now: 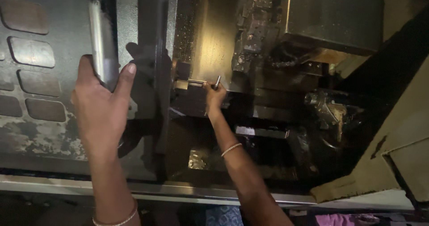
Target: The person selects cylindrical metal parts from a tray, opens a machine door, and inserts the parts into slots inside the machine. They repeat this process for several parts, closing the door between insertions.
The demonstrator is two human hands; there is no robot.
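the top of the steel door handle (pixel 102 38) is cut off by the upper edge at 12 o'clock, and its lower end is hidden behind the left hand (pixel 100 107). most of the small metal tool (pixel 217 82) is covered by the right hand (pixel 213 96). the machine interior (pixel 286 154) toward 5 o'clock is lost in darkness. both elbows are cropped at 6 o'clock.

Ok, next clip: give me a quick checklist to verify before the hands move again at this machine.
1. Left hand grips the door handle bar: ok.
2. Right hand holds the small metal rod: ok.
3. Rod seated in the holder: cannot tell.
4. Right forearm clear of the tool turret: ok.
5. Machine stopped: cannot tell.
6. Lighting inside the enclosure: not ok, dim.
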